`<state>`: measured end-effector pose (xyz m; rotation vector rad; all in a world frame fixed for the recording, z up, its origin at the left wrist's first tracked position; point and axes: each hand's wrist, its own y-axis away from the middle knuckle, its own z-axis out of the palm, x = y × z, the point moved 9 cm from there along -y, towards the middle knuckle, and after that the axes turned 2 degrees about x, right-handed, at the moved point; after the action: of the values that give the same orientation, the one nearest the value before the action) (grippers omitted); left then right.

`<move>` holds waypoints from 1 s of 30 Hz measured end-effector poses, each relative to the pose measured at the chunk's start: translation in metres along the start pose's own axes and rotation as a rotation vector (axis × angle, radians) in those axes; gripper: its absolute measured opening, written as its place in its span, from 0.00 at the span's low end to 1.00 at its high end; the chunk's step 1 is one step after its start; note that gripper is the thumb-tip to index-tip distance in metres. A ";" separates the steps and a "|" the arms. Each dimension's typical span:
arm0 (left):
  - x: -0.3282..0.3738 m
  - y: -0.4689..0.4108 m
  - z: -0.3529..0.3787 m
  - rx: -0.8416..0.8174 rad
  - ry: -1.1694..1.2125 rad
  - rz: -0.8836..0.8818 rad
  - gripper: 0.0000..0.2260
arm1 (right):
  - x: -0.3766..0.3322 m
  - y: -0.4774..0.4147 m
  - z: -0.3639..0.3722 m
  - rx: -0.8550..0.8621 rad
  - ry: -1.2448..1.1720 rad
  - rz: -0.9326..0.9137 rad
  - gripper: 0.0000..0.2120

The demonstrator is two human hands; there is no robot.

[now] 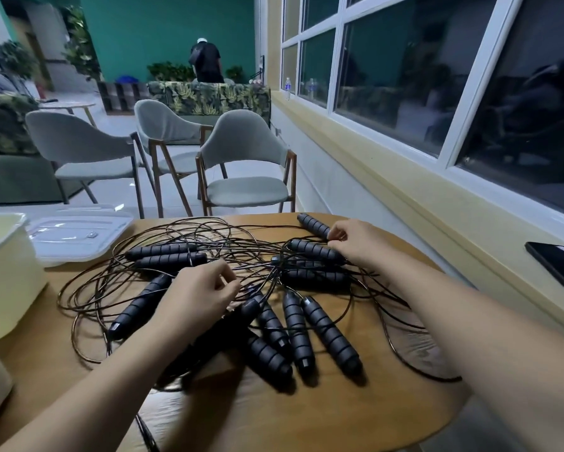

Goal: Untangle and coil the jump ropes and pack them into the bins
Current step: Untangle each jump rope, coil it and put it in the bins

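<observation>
Table (274, 419): round, wooden | jump ropes (241, 256): one tangle at centre, roughly twelve black handles | left hand (202, 291): 7 o'clock, fingers curled, pinching cords | right hand (355, 243): 1 o'clock, fingertips gripping one handle (313, 226) | bin (10, 282): one, 9 o'clock | lid (78, 233): 10 o'clock | chairs (245, 151): three, 12 o'clock

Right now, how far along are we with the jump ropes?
Nothing looks done: no coiled rope shows, and the ropes lie in one tangle on the table. In hand: the left hand pinches strands of it mid-pile, and the right hand holds the far handle by its end. Left: separating, coiling and packing every rope into the cream bin.
</observation>
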<state>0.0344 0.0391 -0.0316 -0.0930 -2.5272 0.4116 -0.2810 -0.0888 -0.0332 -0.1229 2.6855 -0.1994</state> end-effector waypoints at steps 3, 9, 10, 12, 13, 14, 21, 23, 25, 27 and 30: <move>0.000 0.000 -0.002 0.017 0.014 0.002 0.07 | -0.002 -0.017 0.024 -0.140 0.101 -0.038 0.13; 0.002 -0.001 -0.005 0.047 0.024 0.021 0.08 | -0.002 -0.038 0.045 -0.315 0.258 -0.059 0.16; 0.001 -0.002 -0.005 0.051 0.027 0.021 0.08 | -0.002 -0.041 0.042 -0.340 0.240 -0.057 0.15; 0.000 -0.001 -0.006 0.057 0.029 0.022 0.08 | -0.002 -0.046 0.032 -0.372 0.186 -0.051 0.12; -0.001 -0.001 -0.006 0.058 0.030 0.023 0.07 | -0.003 -0.048 0.025 -0.383 0.168 -0.046 0.11; -0.001 -0.001 -0.005 0.056 0.031 0.022 0.07 | -0.003 -0.050 0.017 -0.390 0.147 -0.038 0.11; 0.000 -0.004 -0.004 0.053 0.039 0.002 0.06 | 0.001 -0.070 -0.015 -0.320 -0.241 0.039 0.13; 0.000 -0.005 -0.003 0.053 0.058 -0.007 0.07 | 0.004 -0.077 -0.012 -0.231 -0.244 0.053 0.15; 0.000 -0.005 -0.002 0.052 0.062 -0.014 0.07 | 0.010 -0.082 -0.002 -0.173 -0.188 0.072 0.16; -0.001 -0.005 -0.001 0.052 0.058 -0.019 0.07 | 0.013 -0.085 0.012 -0.176 -0.151 0.098 0.16; -0.002 -0.005 -0.001 0.051 0.061 -0.021 0.07 | 0.008 -0.085 0.033 -0.246 -0.063 0.094 0.16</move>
<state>0.0366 0.0342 -0.0302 -0.0591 -2.4535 0.4583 -0.2689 -0.1779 -0.0522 -0.0764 2.6352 0.1618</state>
